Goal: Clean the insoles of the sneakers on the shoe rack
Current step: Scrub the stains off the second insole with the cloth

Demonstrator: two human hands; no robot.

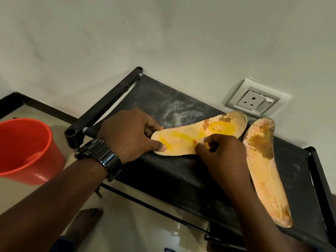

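A red bucket [27,151] stands on the floor left of the black shoe rack [181,171], and a wall socket [254,100] sits behind it. On the rack's top shelf, the left hand [127,135] pinches the heel of one insole [198,135], thumb on top. The right hand [221,153] presses curled fingers on its middle. A second insole [265,171] lies just beside, reaching the shelf's near edge.

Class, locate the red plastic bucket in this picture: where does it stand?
The red plastic bucket stands on the floor at the far left of the head view, left of the black shoe rack and beside the person's left wrist.
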